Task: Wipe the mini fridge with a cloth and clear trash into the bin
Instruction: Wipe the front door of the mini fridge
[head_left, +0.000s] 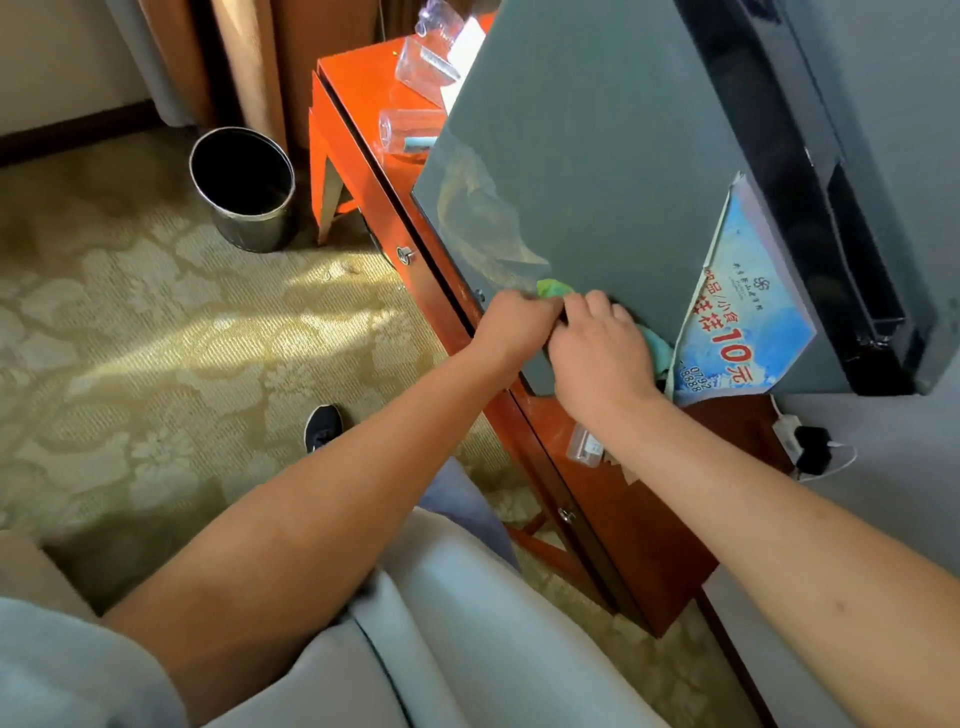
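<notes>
Both hands meet at the lower corner of the grey, flat-topped mini fridge (582, 156), which stands on the glossy orange-red wooden bench (363, 83). The left hand (511, 325) curls its grip over the fridge's edge, pinching a green-and-teal cloth (553, 288) — the cloth lies on the fridge top, between the two hands. The right hand (602, 353) presses down on the cloth, fingers bent over it. A blue printed paper sign (743, 322) sits just beside the right hand. The round dark metal bin (244, 189) stands on the patterned carpet (130, 338), well apart. Clear plastic bottles (410, 130) lie on the bench beyond the fridge.
</notes>
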